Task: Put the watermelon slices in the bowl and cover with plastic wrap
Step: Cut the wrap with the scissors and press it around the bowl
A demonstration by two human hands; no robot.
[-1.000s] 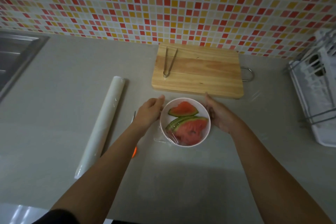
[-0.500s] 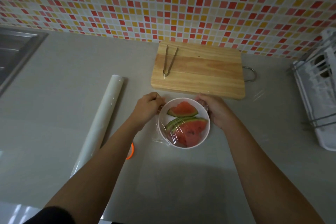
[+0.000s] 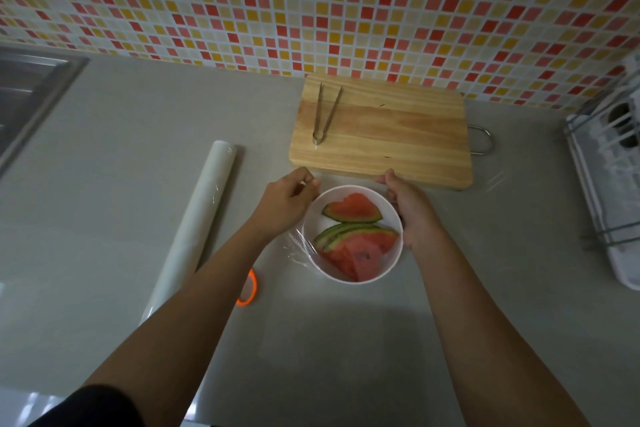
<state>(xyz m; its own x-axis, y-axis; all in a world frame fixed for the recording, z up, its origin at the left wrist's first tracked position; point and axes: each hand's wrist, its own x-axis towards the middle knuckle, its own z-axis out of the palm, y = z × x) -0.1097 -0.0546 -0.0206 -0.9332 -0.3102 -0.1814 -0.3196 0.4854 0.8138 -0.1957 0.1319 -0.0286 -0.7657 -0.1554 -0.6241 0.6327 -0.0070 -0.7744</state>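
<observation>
A white bowl [image 3: 393,262] stands on the grey counter just in front of the cutting board. Several watermelon slices [image 3: 353,210] with green rind lie inside it. Clear plastic wrap [image 3: 298,250] is bunched against the bowl's left side and seems to stretch over the lower slices. My left hand [image 3: 284,204] is at the bowl's upper left rim, fingers pinched together on the film. At the upper right rim, my right hand [image 3: 412,208] is curled with its fingers closed on the wrap's edge.
A roll of plastic wrap [image 3: 194,229] lies diagonally on the left. Orange-handled scissors [image 3: 248,291] peek out under my left forearm. Metal tongs [image 3: 325,114] rest on the wooden cutting board [image 3: 388,135]. A dish rack [image 3: 609,170] stands at right, a sink [image 3: 24,94] at far left.
Both hands slid from the bowl's sides up to its far rim and closed their fingers on the wrap. The bowl stays where it was.
</observation>
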